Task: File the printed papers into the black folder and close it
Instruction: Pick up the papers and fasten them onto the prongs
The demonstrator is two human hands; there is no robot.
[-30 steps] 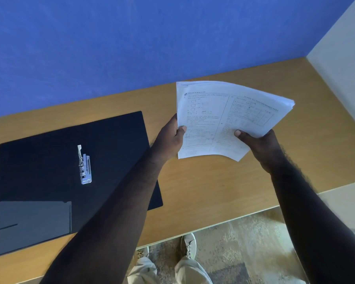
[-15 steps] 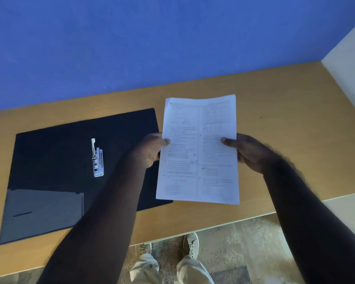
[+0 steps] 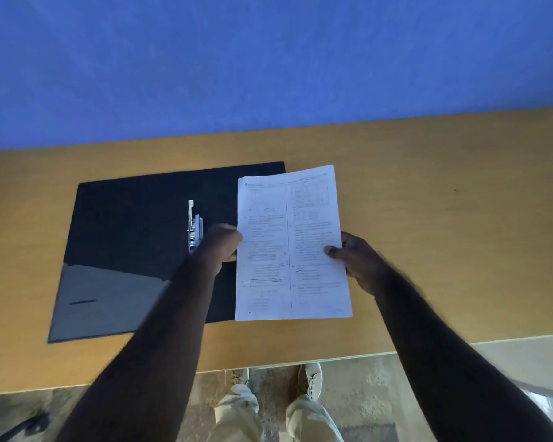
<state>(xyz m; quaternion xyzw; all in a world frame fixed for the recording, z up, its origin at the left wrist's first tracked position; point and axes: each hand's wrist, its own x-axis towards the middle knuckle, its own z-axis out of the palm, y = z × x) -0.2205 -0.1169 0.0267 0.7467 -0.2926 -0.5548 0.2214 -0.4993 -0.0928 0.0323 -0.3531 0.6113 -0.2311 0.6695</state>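
The printed papers [image 3: 292, 244] form a white stack held upright in portrait, above the right part of the open black folder [image 3: 131, 224]. My left hand [image 3: 222, 247] grips the stack's left edge and my right hand [image 3: 356, 260] grips its right edge. The folder lies flat and open on the wooden table [image 3: 444, 218], and its metal clip [image 3: 194, 228] stands at the middle, just left of my left hand. A grey pocket [image 3: 102, 301] covers the folder's near left corner. The stack hides the folder's right edge.
A blue wall [image 3: 268, 59] rises behind the table. The table's near edge [image 3: 300, 362] runs across the lower view, with my shoes and a patterned floor below it. Bare wood spreads to the right of the papers.
The stack turned from a tilted landscape hold to upright portrait and moved left, now overlapping the folder's right part. Both hands kept their grip.
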